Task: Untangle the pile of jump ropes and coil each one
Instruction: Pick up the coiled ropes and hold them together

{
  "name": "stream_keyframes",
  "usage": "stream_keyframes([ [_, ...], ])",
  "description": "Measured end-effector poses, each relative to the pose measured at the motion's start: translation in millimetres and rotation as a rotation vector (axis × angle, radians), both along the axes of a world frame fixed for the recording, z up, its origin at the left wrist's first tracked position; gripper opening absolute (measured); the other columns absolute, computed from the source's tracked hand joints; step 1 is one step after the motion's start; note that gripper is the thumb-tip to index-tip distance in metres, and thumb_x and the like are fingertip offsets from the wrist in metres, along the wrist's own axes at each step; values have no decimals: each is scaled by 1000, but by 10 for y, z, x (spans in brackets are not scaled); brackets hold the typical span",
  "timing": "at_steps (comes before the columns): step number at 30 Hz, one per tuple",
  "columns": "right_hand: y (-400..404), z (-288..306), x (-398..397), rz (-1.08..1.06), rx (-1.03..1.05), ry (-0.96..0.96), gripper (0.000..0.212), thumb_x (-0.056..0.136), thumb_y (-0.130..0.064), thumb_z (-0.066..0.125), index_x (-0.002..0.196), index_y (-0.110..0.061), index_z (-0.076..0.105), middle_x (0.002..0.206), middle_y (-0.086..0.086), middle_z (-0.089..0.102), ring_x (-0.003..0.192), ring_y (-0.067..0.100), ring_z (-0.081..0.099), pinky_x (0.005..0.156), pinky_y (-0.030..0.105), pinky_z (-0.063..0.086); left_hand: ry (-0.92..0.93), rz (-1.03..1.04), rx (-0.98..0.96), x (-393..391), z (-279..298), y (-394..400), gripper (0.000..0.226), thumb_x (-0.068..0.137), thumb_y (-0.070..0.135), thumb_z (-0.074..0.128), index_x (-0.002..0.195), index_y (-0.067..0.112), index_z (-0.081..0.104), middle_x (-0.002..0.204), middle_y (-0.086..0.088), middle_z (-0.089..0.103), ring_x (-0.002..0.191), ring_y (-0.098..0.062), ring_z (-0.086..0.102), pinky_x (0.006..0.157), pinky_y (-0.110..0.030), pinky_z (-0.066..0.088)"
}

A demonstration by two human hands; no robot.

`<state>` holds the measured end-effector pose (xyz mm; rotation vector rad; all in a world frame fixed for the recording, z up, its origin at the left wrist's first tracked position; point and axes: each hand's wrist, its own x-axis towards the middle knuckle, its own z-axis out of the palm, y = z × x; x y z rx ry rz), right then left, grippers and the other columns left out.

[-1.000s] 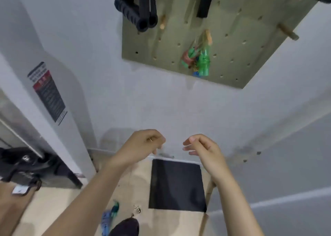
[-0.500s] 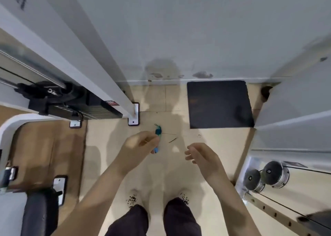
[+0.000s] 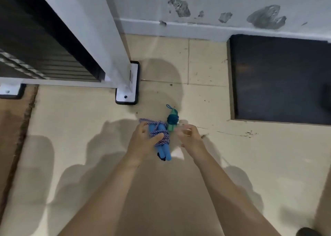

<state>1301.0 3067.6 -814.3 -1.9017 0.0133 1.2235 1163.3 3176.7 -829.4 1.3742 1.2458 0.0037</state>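
Two bundled jump ropes lie side by side on the beige floor. The blue jump rope (image 3: 165,146) has two blue handles wrapped in purple-and-white cord. My left hand (image 3: 143,142) is on its left side, with the thumb across the cord wraps and the fingers curled at the far edge. The green jump rope (image 3: 172,121) is a smaller bundle with dark teal cord wound round green handles, just right of the blue one. My right hand (image 3: 188,137) hovers right of the green bundle, blurred, fingers loosely curled and holding nothing.
A white machine post with a black-edged foot plate (image 3: 127,85) stands just beyond the ropes, with a dark weight stack (image 3: 44,56) to its left. A black mat (image 3: 279,78) lies at the right by the scuffed wall. A dark shoe tip (image 3: 306,232) shows at the bottom right.
The view has swung down from the pegboard wall to the floor. Both hands have dropped to the two rope bundles, and my left hand has closed on the blue one.
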Motion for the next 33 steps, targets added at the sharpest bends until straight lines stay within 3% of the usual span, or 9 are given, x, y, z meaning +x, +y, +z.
stream_keyframes([
  [4,318,-770,88,-15,45,-40,42,89,-35,70,120,-16,49,108,5,58,102,23,61,96,46,48,-37,7,-63,99,-816,80,82,68,40,89,134,29,41,121,7,61,94,7,59,74,-17,49],
  [9,470,-1017,155,16,96,-90,29,87,-22,73,85,3,59,78,18,55,69,26,52,62,39,41,-137,64,-74,83,-1126,103,113,53,39,95,146,33,30,118,8,61,93,4,65,77,-20,57],
  [11,469,-917,159,3,141,-2,20,89,-16,71,82,-1,60,75,17,57,63,24,57,52,28,45,-168,69,-113,94,-1074,117,108,58,26,97,146,26,33,124,1,60,101,-10,67,86,-34,58],
  [14,421,-563,268,5,238,66,13,88,-7,70,75,-11,71,78,13,68,69,22,68,57,27,54,-223,53,-113,166,-752,144,73,55,22,97,114,23,56,109,-2,69,87,-10,72,67,-25,58],
  [17,350,114,469,-35,234,118,20,83,-5,73,99,-16,66,99,11,71,84,20,71,73,34,59,-279,69,-121,222,-30,143,71,47,33,94,108,25,59,99,1,70,81,-7,72,62,-21,55],
  [20,236,1101,622,39,218,95,58,69,-8,78,117,-10,46,118,18,62,106,31,66,97,51,52,-352,31,-142,235,951,125,65,56,23,94,110,27,57,95,6,74,85,-9,73,65,-22,56],
  [23,85,2251,698,159,327,131,69,64,-6,75,124,-26,48,98,8,66,87,24,65,81,40,55,-394,-11,-139,251,2143,127,63,60,22,89,114,28,57,98,4,74,91,-15,73,69,-25,57],
  [28,-68,4350,641,203,474,45,16,95,-37,60,106,-26,63,86,-8,63,81,13,59,70,28,47,-464,-88,-148,424,4263,87,71,53,30,88,116,34,58,117,-8,66,100,-29,71,83,-42,60],
  [33,-237,6247,645,159,489,-118,17,98,-34,55,83,-28,62,80,-7,58,77,19,56,74,45,50,-470,-5,-8,796,6237,-174,41,62,63,77,92,40,64,97,8,75,94,-14,72,84,-35,57],
])
